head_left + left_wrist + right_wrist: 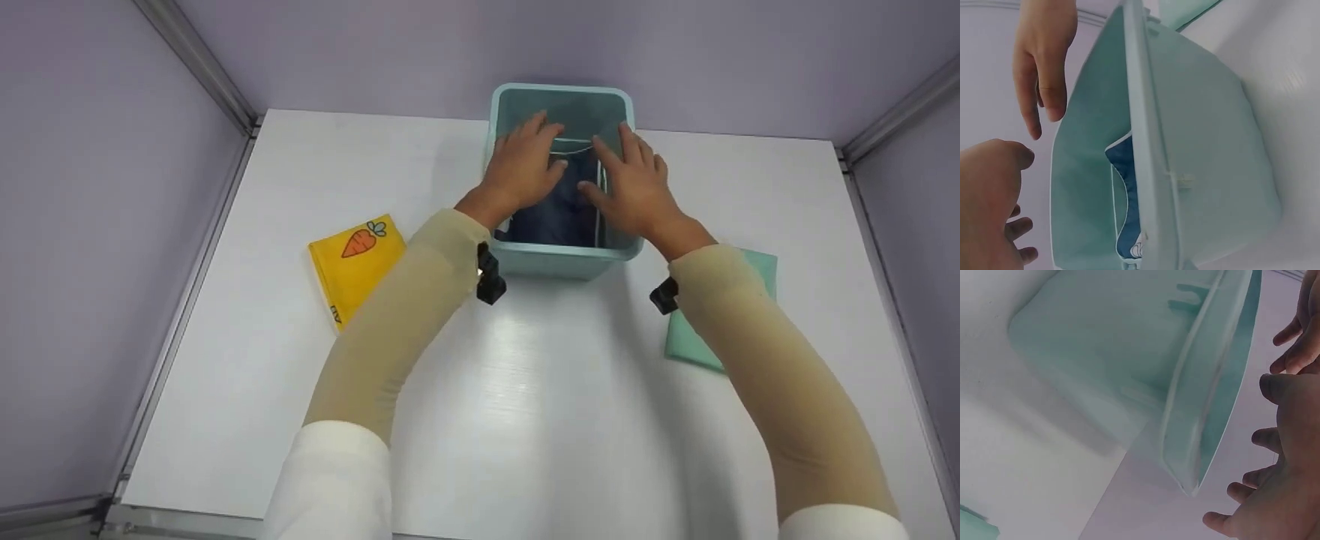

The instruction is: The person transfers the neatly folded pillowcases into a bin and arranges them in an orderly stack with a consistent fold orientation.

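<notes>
A light teal plastic bin (559, 259) stands at the back of the white table. Inside it lies a dark blue folded cloth (556, 214) with pale edging, seen also as a blue piece (1124, 185) in the left wrist view. Over the bin's left side hovers my left hand (521, 165), fingers spread and holding nothing. My right hand (634, 184) is above the bin's right side, its fingers likewise apart and nothing in them. In both wrist views the hands appear above the rim, separate from the cloth.
To the left of the bin lies a folded yellow cloth (356, 259) with a carrot print. A folded mint-green cloth (694, 341) sits to the right, partly hidden under my right forearm. Lilac walls (375, 52) border the white table (480, 420) at back and sides.
</notes>
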Motion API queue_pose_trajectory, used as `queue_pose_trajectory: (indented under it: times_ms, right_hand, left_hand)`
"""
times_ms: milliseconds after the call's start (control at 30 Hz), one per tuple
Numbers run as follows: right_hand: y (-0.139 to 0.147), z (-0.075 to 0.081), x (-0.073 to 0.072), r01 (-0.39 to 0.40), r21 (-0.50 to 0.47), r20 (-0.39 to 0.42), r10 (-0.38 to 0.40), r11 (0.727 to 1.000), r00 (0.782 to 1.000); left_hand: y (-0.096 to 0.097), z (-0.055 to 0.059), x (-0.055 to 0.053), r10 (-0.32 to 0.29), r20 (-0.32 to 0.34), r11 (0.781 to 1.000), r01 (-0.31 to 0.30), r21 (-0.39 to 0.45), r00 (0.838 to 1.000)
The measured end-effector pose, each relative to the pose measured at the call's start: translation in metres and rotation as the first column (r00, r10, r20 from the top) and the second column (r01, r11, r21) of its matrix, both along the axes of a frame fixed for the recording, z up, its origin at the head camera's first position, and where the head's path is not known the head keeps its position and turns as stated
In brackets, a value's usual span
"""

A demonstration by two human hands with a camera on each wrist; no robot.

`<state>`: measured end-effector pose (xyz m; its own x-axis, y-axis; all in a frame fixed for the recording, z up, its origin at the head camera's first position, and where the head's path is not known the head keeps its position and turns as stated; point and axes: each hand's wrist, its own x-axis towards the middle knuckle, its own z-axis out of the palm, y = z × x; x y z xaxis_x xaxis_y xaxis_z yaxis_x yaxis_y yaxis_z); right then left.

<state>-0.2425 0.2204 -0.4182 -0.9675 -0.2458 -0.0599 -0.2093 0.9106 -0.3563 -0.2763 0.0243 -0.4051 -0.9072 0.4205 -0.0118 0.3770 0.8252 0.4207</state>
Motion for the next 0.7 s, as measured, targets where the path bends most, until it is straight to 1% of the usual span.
queue_pose_trajectory:
  times_ms: [167, 333, 500, 700]
  right_hand:
    - [0.001, -0.004, 0.003, -0.017, 0.042, 0.019, 0.016, 0.999, 1.000]
    - [0.003, -0.007, 0.007, -0.032, 0.060, 0.031, 0.030, 0.998, 0.999]
    - [0.007, -0.011, 0.010, -0.044, 0.069, 0.011, 0.043, 0.997, 0.999]
    - [0.012, -0.014, 0.016, -0.068, 0.062, 0.018, 0.067, 0.996, 0.998]
  left_hand:
    - [0.004, -0.001, 0.006, -0.038, -0.041, 0.994, 0.034, -0.106, 0.998]
    - [0.004, -0.003, 0.011, -0.072, -0.048, 0.979, 0.061, -0.192, 0.996]
    - [0.002, -0.008, 0.016, -0.075, -0.031, 0.971, 0.066, -0.229, 0.997]
    - [0.001, -0.015, 0.022, -0.081, -0.029, 0.959, 0.070, -0.276, 0.996]
